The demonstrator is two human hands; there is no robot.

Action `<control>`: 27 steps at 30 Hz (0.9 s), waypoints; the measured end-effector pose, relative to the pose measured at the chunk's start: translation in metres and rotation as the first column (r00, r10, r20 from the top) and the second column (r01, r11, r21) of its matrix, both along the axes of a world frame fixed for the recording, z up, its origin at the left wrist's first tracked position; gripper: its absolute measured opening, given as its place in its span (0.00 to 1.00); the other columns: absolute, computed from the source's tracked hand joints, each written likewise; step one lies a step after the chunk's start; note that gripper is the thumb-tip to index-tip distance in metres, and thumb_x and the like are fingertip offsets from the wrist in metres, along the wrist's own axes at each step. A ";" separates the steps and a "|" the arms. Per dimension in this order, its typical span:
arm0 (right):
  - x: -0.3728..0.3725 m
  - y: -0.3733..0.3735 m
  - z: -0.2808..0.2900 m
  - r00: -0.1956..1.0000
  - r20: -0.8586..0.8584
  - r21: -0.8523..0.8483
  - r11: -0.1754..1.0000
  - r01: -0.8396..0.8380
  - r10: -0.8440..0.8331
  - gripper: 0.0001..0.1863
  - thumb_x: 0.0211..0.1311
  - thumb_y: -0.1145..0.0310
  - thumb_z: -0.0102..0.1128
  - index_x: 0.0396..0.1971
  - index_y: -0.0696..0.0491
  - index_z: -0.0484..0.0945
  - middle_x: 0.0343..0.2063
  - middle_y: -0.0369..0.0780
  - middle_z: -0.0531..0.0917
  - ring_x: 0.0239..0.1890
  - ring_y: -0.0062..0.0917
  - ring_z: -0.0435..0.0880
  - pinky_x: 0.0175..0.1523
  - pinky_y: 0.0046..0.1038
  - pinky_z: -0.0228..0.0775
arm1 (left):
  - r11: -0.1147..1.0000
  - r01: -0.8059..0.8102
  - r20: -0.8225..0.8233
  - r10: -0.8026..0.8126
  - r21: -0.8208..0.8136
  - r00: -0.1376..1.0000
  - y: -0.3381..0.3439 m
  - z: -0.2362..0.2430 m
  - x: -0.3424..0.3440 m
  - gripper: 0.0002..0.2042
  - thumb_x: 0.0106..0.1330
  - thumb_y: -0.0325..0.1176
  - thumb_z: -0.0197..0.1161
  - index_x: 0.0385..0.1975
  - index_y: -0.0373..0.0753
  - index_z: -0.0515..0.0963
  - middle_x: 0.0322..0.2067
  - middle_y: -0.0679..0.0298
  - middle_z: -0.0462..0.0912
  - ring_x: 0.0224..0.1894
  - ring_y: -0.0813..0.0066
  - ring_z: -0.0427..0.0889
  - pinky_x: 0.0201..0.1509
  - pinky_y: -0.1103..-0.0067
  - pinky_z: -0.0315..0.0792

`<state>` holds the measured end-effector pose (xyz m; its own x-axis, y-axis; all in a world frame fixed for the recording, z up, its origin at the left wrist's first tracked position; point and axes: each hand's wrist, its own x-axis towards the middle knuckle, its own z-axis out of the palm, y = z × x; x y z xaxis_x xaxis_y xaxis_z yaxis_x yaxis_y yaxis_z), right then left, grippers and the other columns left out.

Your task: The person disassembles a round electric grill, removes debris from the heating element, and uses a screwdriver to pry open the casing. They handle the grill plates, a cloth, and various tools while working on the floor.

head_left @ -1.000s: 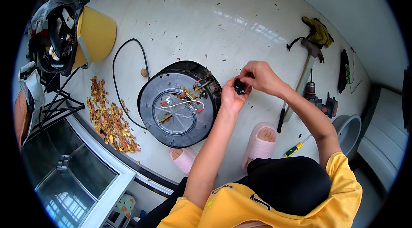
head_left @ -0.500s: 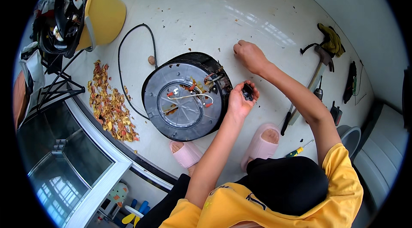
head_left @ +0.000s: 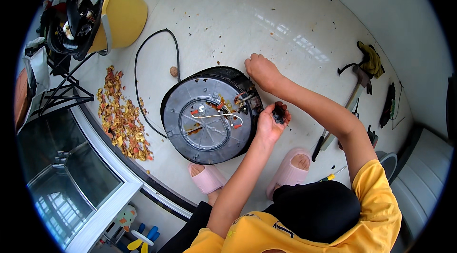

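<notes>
The bare left-hand grip [head_left: 272,124] (palm up) is cupped, its fingers curled inward; the bare left forearm [head_left: 242,174] extends forward and slightly right. The bare right-hand grip [head_left: 261,70], back upward, has its fingers folded in; the bare right forearm [head_left: 312,104] angles forward-left from a bent elbow [head_left: 356,138].

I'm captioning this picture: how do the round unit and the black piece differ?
The round unit is large, the black piece small. The unit lies on the floor; the piece sits in the cupped left hand. The unit's face is grey; the piece looks black. Both show black, the unit on its side.
</notes>
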<state>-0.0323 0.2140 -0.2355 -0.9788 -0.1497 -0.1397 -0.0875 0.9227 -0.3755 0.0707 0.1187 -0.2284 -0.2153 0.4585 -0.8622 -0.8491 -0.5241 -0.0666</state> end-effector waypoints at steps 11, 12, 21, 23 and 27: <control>0.059 0.061 0.093 0.882 0.472 -0.567 0.765 0.306 -0.003 0.07 0.47 0.77 0.60 0.28 0.64 0.79 0.19 0.42 0.81 0.21 0.20 0.81 0.29 0.24 0.74 | 0.991 -0.135 -0.010 0.135 -0.009 0.991 0.024 0.022 -0.020 0.08 0.65 0.35 0.46 0.34 0.39 0.71 0.32 0.62 0.75 0.35 0.69 0.72 0.43 0.73 0.69; 0.057 0.066 0.094 0.902 0.427 -0.568 0.760 0.316 -0.055 0.07 0.48 0.77 0.60 0.28 0.64 0.79 0.19 0.42 0.81 0.21 0.19 0.80 0.29 0.23 0.74 | 0.990 -0.138 -0.020 0.139 0.043 0.990 0.024 0.018 -0.021 0.08 0.65 0.35 0.47 0.34 0.39 0.71 0.32 0.62 0.75 0.35 0.69 0.72 0.43 0.73 0.69; -0.089 0.125 -0.025 0.829 -0.370 -0.215 0.907 0.362 -0.419 0.10 0.48 0.77 0.58 0.32 0.61 0.77 0.31 0.49 0.77 0.32 0.41 0.79 0.35 0.35 0.72 | 0.986 -0.075 -0.041 0.082 0.150 0.996 0.013 0.009 -0.016 0.08 0.65 0.35 0.47 0.32 0.40 0.71 0.31 0.62 0.75 0.34 0.69 0.72 0.40 0.75 0.70; -0.101 0.132 -0.032 0.842 -0.362 -0.072 0.913 0.401 -0.399 0.09 0.47 0.77 0.57 0.31 0.63 0.76 0.30 0.49 0.77 0.31 0.40 0.79 0.35 0.35 0.73 | 0.987 -0.048 -0.043 0.056 0.152 0.998 0.013 0.011 -0.012 0.08 0.66 0.35 0.47 0.32 0.40 0.72 0.31 0.63 0.75 0.34 0.70 0.72 0.40 0.75 0.70; -0.091 0.118 -0.008 0.918 -0.060 -0.278 0.890 0.361 -0.392 0.06 0.46 0.78 0.56 0.25 0.63 0.76 0.24 0.48 0.79 0.27 0.34 0.80 0.33 0.30 0.72 | 0.984 -0.098 -0.050 0.107 0.149 0.993 0.002 0.004 -0.007 0.08 0.66 0.36 0.47 0.32 0.40 0.72 0.31 0.63 0.75 0.34 0.69 0.73 0.41 0.75 0.70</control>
<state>-0.1228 0.3319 -0.2433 -0.9755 0.2176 -0.0334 0.1922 0.7678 -0.6112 0.0642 0.1211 -0.2240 -0.3153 0.5514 -0.7724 -0.7961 -0.5967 -0.1010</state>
